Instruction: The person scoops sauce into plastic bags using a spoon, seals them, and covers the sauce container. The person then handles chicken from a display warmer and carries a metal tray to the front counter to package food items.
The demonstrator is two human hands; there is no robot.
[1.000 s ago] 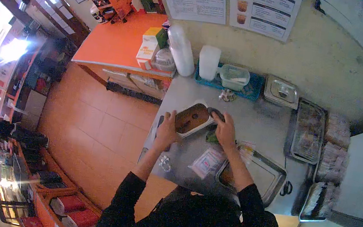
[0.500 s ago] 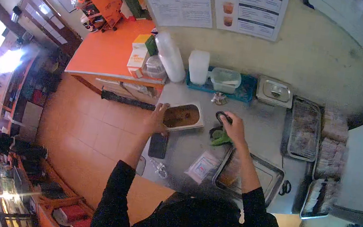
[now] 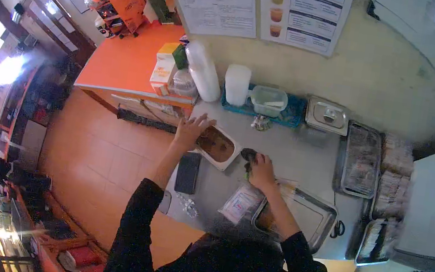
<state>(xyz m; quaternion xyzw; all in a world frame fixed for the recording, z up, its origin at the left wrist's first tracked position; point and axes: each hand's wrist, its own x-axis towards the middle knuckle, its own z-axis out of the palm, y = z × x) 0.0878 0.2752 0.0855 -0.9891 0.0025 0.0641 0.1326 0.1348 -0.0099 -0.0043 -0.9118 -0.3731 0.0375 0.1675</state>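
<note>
My left hand [image 3: 191, 132], fingers spread, is at the left end of a white oblong tub [image 3: 229, 163]. The tub holds a smooth brown mass [image 3: 217, 146] with a few dark spots on top. My right hand [image 3: 262, 172] is closed around a small black-and-green tool [image 3: 249, 156] at the tub's right side. My fingers hide part of this tool, and its exact kind is unclear. A black phone-like slab [image 3: 188, 172] lies below my left hand. A printed plastic packet [image 3: 241, 202] lies nearer my body.
A metal tray [image 3: 323, 216] lies under my right forearm, with black-handled scissors [image 3: 338, 228] beside it. Along the wall stand a blue basket [image 3: 293, 116], a lidded steel pan [image 3: 326, 115] and a stack of clear cups [image 3: 203, 72]. Packed trays [image 3: 360, 157] line the right side.
The tub has turned, its right end swinging toward me. My left hand has moved up and its fingers have spread. My right hand has come left and down with the black-and-green tool.
</note>
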